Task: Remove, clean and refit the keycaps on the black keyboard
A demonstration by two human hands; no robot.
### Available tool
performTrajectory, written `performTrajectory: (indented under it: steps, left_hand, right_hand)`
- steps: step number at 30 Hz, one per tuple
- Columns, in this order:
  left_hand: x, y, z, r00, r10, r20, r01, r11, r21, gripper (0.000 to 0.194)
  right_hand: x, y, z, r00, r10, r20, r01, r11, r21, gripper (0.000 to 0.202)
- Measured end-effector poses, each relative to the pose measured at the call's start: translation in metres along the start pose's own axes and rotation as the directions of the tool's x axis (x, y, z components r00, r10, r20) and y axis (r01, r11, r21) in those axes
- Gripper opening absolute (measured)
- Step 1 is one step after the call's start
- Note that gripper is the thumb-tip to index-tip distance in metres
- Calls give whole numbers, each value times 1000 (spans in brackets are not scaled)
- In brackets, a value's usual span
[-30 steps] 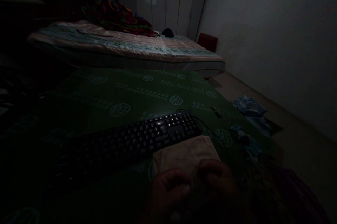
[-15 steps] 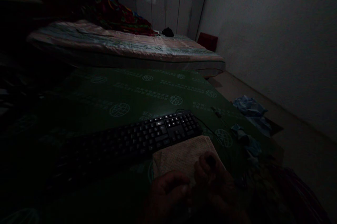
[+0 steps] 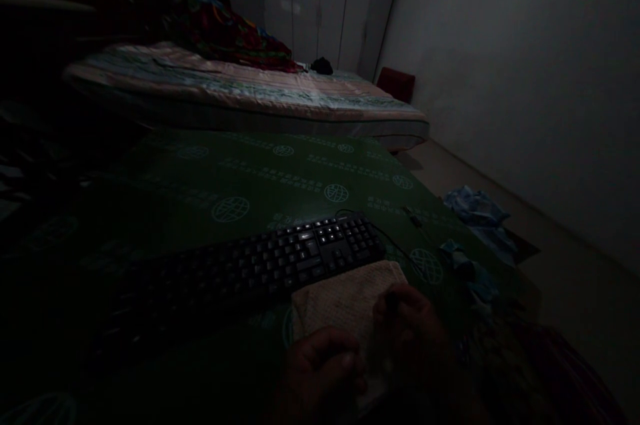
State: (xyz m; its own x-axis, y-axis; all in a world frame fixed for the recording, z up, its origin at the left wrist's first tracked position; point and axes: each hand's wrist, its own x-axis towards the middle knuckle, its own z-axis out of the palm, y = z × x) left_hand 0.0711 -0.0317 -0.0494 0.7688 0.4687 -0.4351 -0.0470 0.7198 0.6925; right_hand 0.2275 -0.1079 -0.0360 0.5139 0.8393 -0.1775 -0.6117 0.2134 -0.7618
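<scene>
A black keyboard lies slantwise on the green printed table top. Against its near right edge rests a folded beige cloth. Over the cloth's near part, my left hand is closed with thumb and curled fingers together; whatever it may hold is hidden. To its right, my right hand is pinched on a small black piece, too dark to name. The two hands are close together but apart.
A thin cable runs from the keyboard's far edge to the right. Bluish cloths lie along the table's right side, with crumpled fabric beyond. Behind stands a bed before pale cupboard doors. The room is very dim.
My right hand has turned, so the small black piece shows less and sits slightly further left. My left hand stays nearly in place. The view has shifted a little.
</scene>
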Motion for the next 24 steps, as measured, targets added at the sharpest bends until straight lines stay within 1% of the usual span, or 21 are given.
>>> performTrajectory:
  steps: [4,6,9,13,16,18,21,24]
  left_hand:
    - [3,0,-5,1000,-2,-7,3,995,102,27]
    - [3,1,-5,1000,11,-12,-9,988,156,24]
    - [0,5,0,1000,16,-21,-12,985,170,22]
    - [-7,10,8,998,-25,-50,30,993,114,20]
    - [-8,12,11,998,-23,-64,30,994,104,20]
    - [-7,12,11,997,-25,-68,32,994,106,22]
    - [-5,11,11,996,-53,-73,59,994,95,27]
    - [-6,11,11,996,-40,-84,48,994,93,31]
  right_hand:
    - [-3,3,-4,999,-16,-36,8,980,-201,27]
    - [-6,5,-4,998,1,-57,-15,968,-250,23]
    - [-11,10,-1,999,24,-32,-30,975,-220,23]
    - [-14,14,-1,1000,31,6,-30,990,-137,27]
    - [-14,15,-4,999,32,29,-28,991,-133,25]
    - [-13,15,-6,999,26,30,-21,987,-161,23]
    - [-15,13,-5,999,15,36,-4,957,-290,17]
    - [-19,7,1,995,4,104,46,881,-471,12]
